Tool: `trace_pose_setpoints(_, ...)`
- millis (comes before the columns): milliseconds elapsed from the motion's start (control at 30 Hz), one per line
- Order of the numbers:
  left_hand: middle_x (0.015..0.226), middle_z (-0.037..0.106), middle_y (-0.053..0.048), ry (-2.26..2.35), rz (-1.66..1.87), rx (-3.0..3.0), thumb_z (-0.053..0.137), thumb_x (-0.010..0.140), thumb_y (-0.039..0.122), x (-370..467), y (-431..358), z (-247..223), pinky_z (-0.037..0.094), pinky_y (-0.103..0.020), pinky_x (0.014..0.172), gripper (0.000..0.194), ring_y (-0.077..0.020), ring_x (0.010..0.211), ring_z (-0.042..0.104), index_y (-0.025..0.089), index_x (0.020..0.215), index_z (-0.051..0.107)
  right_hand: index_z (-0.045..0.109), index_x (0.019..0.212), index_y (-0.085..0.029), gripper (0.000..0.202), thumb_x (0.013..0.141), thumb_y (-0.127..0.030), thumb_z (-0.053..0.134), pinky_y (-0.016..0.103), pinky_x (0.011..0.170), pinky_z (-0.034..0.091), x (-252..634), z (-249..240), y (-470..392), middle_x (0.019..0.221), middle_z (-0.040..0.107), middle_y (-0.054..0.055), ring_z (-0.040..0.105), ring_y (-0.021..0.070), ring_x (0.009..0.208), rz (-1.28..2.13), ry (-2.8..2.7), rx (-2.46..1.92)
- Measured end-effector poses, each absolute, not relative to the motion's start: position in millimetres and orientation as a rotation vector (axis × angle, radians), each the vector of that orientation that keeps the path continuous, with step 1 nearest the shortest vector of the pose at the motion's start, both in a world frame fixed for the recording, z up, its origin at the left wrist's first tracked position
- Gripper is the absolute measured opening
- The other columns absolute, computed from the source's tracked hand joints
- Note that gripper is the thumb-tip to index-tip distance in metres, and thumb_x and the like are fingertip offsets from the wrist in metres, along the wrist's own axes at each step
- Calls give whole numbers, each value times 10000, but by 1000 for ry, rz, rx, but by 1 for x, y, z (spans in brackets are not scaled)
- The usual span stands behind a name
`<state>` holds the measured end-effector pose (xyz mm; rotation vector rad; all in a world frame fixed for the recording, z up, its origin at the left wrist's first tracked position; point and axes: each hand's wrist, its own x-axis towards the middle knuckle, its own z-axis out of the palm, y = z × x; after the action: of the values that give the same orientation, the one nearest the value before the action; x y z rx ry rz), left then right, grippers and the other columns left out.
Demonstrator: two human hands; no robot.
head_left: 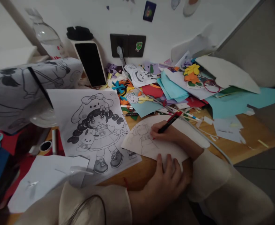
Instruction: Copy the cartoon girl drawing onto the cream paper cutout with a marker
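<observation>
My right hand (163, 131) grips a black-and-red pen (169, 122), its tip close to a pencil sketch of a figure. That sketch is on a white fan-shaped sheet of paper (174, 152) on the wooden table. My left hand (166, 176) lies with its fingers spread on the sheet's near edge, holding no object. To the left, partly under the sheet's corner, is a printed drawing (122, 159) of a girl with braids, a dog-eared hat and big shoes.
Behind the sheet spreads a heap of coloured paper scraps (151, 90). A phone (90, 64) leans upright near a plastic bottle (47, 36). A white cable (212, 143) crosses the right side. A tape roll (45, 146) and a cut white sheet (48, 175) lie at left.
</observation>
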<state>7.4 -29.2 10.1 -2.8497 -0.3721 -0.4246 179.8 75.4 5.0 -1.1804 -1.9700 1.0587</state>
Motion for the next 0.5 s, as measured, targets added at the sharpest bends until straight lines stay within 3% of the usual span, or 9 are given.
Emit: trace_pose_setpoints(500,1268,497,-124,-370,-432,-2847,307,905,277,7,-29,8,408,-548,901,367,-315,1181,487,180,1227,455,319,515,-180,348,783,-232,535,239,472,244,189,2,78,505,328,-55,303,77,488,955,-1953,-1239)
